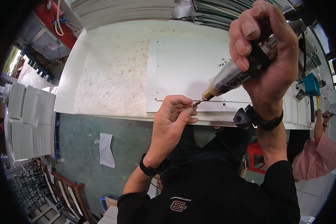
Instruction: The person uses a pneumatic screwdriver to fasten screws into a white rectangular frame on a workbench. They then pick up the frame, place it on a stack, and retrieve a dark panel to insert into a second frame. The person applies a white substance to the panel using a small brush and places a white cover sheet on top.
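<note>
My right hand (278, 71) is wrapped round a power screwdriver (226, 76), whose dark body is covered in clear wrap. The tool tilts down to the left, and its bit (200, 101) ends at the fingertips of my left hand (171, 116). Thumb and forefinger there pinch a small screw (193, 106) against the bit; the fingers partly hide it. Both hands are over the near edge of a flat white panel (186, 63) with small holes along its borders. Several loose screws (222, 63) lie on the panel beside the tool.
The panel lies on a stained, padded white worktable (108, 71). Stacked boards (127, 13) line its far side. More white stacks (30, 119) stand at the left. A teal tool (311, 84) is at the right, near another person in a striped shirt (317, 158). A red stool (255, 155) stands below.
</note>
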A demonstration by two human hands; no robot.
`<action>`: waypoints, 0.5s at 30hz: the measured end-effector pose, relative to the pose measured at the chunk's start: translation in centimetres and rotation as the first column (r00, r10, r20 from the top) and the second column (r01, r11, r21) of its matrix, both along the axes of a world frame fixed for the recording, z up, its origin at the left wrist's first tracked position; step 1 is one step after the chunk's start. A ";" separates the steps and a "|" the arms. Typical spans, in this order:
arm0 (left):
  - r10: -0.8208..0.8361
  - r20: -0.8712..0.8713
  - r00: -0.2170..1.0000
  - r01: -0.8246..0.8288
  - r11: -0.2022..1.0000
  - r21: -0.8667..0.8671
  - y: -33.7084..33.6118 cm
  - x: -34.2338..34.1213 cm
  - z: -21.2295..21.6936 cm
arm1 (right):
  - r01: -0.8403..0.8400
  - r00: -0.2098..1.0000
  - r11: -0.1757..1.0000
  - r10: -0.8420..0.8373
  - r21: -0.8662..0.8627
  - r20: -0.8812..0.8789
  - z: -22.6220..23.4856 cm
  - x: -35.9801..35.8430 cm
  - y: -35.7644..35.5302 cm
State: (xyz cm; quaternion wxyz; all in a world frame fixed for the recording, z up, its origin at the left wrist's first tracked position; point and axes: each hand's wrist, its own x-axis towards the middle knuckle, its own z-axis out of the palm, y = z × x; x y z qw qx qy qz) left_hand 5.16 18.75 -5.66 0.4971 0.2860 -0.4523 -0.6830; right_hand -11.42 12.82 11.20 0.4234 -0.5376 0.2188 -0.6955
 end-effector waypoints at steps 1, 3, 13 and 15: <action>-0.002 -0.004 1.000 0.002 1.000 0.005 0.0 0.0 -0.1 | 0.002 1.000 1.000 -0.002 0.011 0.012 0.3 0.2 0.1; 0.000 -0.024 1.000 0.001 1.000 0.023 0.0 0.1 -0.1 | -0.014 0.997 0.997 0.009 0.072 0.075 0.6 0.3 0.3; 0.189 0.205 0.960 -0.183 0.982 -0.048 0.7 0.9 1.4 | -0.136 0.984 0.990 0.129 0.044 0.126 0.0 0.5 -0.5; 0.271 0.358 0.894 -0.204 0.955 -0.213 0.5 1.7 1.7 | -0.171 0.982 0.979 0.161 0.109 0.094 0.0 1.1 -1.0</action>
